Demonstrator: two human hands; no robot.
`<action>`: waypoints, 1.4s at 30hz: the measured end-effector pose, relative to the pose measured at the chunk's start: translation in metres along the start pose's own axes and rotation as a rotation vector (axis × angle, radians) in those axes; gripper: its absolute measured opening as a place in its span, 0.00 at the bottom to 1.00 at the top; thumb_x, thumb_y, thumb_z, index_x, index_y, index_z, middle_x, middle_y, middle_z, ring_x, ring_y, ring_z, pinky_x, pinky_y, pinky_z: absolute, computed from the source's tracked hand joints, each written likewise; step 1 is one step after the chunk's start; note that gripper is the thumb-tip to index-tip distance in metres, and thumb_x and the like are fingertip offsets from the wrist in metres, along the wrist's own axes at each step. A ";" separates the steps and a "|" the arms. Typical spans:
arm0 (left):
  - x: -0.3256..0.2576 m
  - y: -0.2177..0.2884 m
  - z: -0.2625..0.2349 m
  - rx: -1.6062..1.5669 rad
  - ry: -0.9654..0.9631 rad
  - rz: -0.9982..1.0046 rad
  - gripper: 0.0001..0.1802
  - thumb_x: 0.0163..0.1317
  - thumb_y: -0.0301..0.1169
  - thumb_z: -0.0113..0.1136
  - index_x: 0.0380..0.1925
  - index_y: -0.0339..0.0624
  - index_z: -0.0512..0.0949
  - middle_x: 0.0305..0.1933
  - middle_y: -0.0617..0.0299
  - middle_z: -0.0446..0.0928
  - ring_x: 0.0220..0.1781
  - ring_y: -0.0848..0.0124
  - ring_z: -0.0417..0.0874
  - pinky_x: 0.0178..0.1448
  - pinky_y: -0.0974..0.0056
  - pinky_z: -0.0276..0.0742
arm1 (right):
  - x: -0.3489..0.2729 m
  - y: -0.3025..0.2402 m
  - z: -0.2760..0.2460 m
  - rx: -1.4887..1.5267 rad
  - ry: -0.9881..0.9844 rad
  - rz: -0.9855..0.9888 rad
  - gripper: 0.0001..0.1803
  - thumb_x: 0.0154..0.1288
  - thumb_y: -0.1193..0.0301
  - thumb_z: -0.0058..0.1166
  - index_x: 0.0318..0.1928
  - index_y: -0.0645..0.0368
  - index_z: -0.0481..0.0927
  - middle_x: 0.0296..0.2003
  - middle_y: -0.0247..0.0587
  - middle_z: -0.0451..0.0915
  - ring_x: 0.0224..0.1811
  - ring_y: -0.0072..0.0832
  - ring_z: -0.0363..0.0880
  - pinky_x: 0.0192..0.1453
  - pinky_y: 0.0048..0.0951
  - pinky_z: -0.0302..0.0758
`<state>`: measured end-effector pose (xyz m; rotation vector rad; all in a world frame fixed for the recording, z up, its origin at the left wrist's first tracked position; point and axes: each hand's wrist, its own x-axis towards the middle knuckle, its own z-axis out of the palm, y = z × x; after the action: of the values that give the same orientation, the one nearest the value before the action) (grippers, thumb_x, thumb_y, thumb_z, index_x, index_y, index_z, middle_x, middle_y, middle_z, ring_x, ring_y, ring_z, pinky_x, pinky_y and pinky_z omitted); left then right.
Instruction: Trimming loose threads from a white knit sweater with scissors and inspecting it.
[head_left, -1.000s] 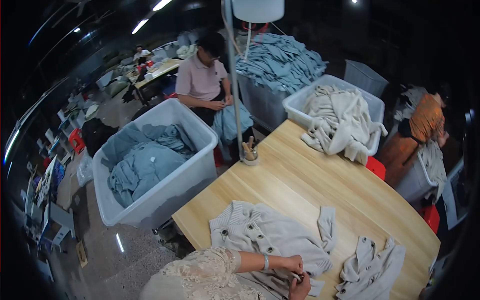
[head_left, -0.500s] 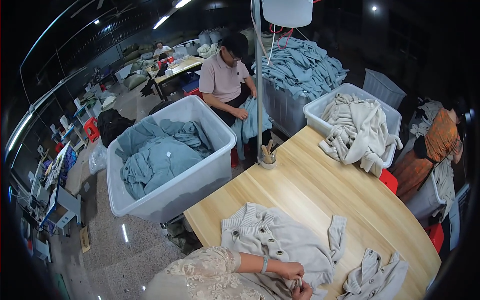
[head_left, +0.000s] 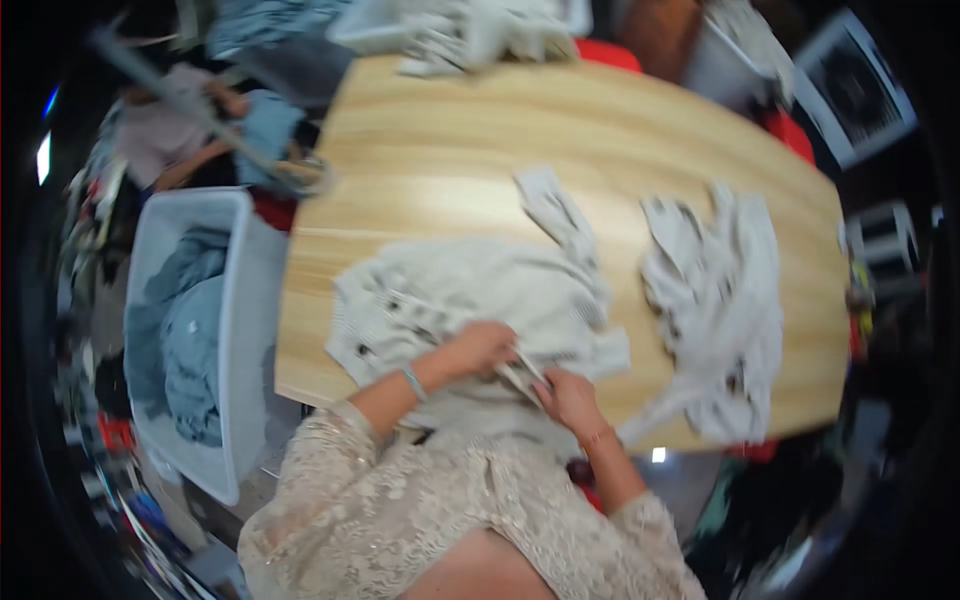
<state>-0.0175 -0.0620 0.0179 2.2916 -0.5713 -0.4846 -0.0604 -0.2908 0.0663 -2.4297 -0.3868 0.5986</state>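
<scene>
head cam: l hand (head_left: 485,346) & r hand (head_left: 572,400), grip pinching beige cardigan (head_left: 480,275), prob. edge.

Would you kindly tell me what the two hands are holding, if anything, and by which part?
The left hand and right hand pinch the pale cardigan by a narrow strip of its edge; blur hides exactly which edge.

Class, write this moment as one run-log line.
left hand: holding cardigan | right hand: holding cardigan | second garment: on table, right | bin: left
</scene>
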 end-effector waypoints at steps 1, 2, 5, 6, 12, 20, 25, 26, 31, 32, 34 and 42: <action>0.000 -0.007 0.001 0.133 0.055 -0.026 0.14 0.50 0.41 0.66 0.22 0.43 0.77 0.30 0.54 0.76 0.36 0.54 0.78 0.38 0.53 0.73 | -0.001 0.011 0.009 -0.040 0.032 0.001 0.13 0.60 0.60 0.55 0.31 0.57 0.77 0.30 0.49 0.80 0.34 0.50 0.79 0.38 0.47 0.74; 0.001 -0.003 -0.001 0.180 0.116 0.038 0.11 0.50 0.38 0.64 0.24 0.43 0.76 0.29 0.54 0.75 0.36 0.54 0.77 0.38 0.52 0.72 | -0.005 0.022 0.017 -0.026 0.068 0.020 0.12 0.60 0.61 0.55 0.32 0.58 0.77 0.30 0.49 0.79 0.34 0.50 0.79 0.38 0.47 0.74; 0.022 0.028 0.000 0.364 0.272 0.182 0.07 0.49 0.31 0.61 0.27 0.43 0.76 0.28 0.56 0.73 0.35 0.55 0.76 0.37 0.52 0.71 | -0.013 0.028 0.019 0.008 0.127 0.088 0.11 0.61 0.63 0.55 0.32 0.59 0.76 0.30 0.49 0.79 0.35 0.49 0.78 0.38 0.47 0.74; 0.025 0.039 0.004 0.509 0.379 0.246 0.06 0.48 0.28 0.59 0.28 0.44 0.76 0.28 0.58 0.72 0.34 0.56 0.76 0.36 0.53 0.71 | -0.018 0.028 0.019 0.028 0.140 0.119 0.11 0.61 0.64 0.55 0.32 0.60 0.75 0.31 0.49 0.79 0.35 0.49 0.79 0.38 0.47 0.73; 0.050 0.058 0.052 0.191 -0.022 0.307 0.15 0.49 0.25 0.56 0.39 0.42 0.77 0.45 0.55 0.75 0.41 0.57 0.78 0.41 0.56 0.74 | -0.030 0.033 0.028 -0.017 0.154 0.099 0.09 0.62 0.66 0.52 0.38 0.56 0.73 0.35 0.48 0.78 0.33 0.49 0.80 0.36 0.49 0.75; 0.054 0.064 0.055 0.476 0.100 0.288 0.15 0.55 0.26 0.50 0.45 0.41 0.73 0.52 0.53 0.71 0.44 0.59 0.77 0.44 0.57 0.73 | -0.032 0.029 0.017 -0.032 0.207 0.122 0.08 0.60 0.71 0.54 0.40 0.56 0.74 0.37 0.44 0.77 0.34 0.49 0.79 0.37 0.46 0.75; 0.065 0.051 0.059 0.192 0.003 0.374 0.15 0.54 0.26 0.50 0.44 0.40 0.73 0.50 0.51 0.72 0.44 0.56 0.76 0.46 0.55 0.73 | -0.029 0.035 0.010 -0.030 0.161 0.108 0.08 0.60 0.71 0.53 0.40 0.56 0.73 0.38 0.44 0.77 0.35 0.49 0.79 0.37 0.46 0.75; 0.068 0.050 0.060 0.111 0.087 0.375 0.15 0.54 0.25 0.50 0.43 0.40 0.73 0.49 0.50 0.72 0.44 0.55 0.76 0.47 0.54 0.73 | -0.027 0.037 0.008 -0.032 0.160 0.107 0.08 0.60 0.71 0.53 0.40 0.56 0.73 0.38 0.44 0.77 0.35 0.49 0.79 0.37 0.46 0.75; 0.076 0.045 0.051 0.440 -0.038 0.260 0.13 0.46 0.23 0.55 0.35 0.38 0.76 0.45 0.52 0.75 0.44 0.53 0.78 0.44 0.57 0.77 | -0.014 0.028 0.008 -0.042 0.210 0.014 0.07 0.60 0.72 0.51 0.39 0.55 0.75 0.35 0.45 0.76 0.34 0.48 0.78 0.37 0.46 0.75; 0.076 0.042 0.056 0.423 -0.066 0.153 0.10 0.46 0.23 0.55 0.31 0.38 0.77 0.43 0.50 0.78 0.41 0.52 0.80 0.42 0.54 0.78 | -0.012 0.027 0.009 -0.051 0.214 0.005 0.07 0.60 0.72 0.51 0.39 0.55 0.75 0.35 0.45 0.76 0.34 0.48 0.78 0.36 0.46 0.75; 0.078 0.032 0.075 0.286 -0.008 0.039 0.08 0.50 0.24 0.54 0.30 0.34 0.78 0.36 0.45 0.79 0.39 0.51 0.82 0.42 0.51 0.78 | -0.015 0.030 0.015 -0.118 0.164 0.034 0.07 0.59 0.71 0.52 0.39 0.54 0.76 0.35 0.45 0.76 0.34 0.48 0.78 0.35 0.47 0.75; 0.090 0.045 0.116 0.392 0.231 0.126 0.10 0.47 0.27 0.56 0.28 0.34 0.81 0.36 0.46 0.77 0.41 0.52 0.79 0.45 0.53 0.76 | -0.032 0.032 0.011 -0.044 0.272 -0.105 0.11 0.51 0.78 0.54 0.38 0.61 0.76 0.34 0.50 0.76 0.38 0.50 0.76 0.40 0.47 0.72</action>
<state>-0.0112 -0.2032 -0.0438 2.6116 -0.7389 -0.0432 -0.0886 -0.3233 0.0495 -2.4715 -0.4137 0.2122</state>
